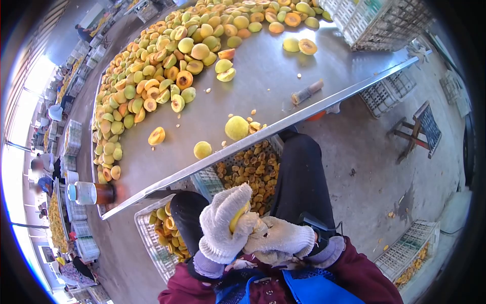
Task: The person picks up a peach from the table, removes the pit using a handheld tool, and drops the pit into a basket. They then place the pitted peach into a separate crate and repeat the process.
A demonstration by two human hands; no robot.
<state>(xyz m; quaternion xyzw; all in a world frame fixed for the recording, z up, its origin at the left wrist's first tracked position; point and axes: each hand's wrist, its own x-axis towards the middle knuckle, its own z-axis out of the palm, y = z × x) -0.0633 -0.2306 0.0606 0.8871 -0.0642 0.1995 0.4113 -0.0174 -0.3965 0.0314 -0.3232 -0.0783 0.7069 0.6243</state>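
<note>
Both hands wear pale knit gloves and meet above my lap. My left hand (225, 223) is wrapped round a yellow fruit (238, 219), of which a strip shows between the fingers. Pressed against that fruit, my right hand (278, 237) has its fingers closed; what they hold, if anything, is hidden. Just beyond the hands, between my knees, is a crate of small brown pits (250, 175). Two whole yellow-green fruits (236, 127) lie near the metal table's (197, 126) front edge.
Halved fruits (152, 76) are heaped on the table's far and left side. A jar (96, 193) stands at its left corner, a white crate (379, 25) at its right. A crate of halves (169, 233) sits by my left knee. A stool (422, 129) stands right.
</note>
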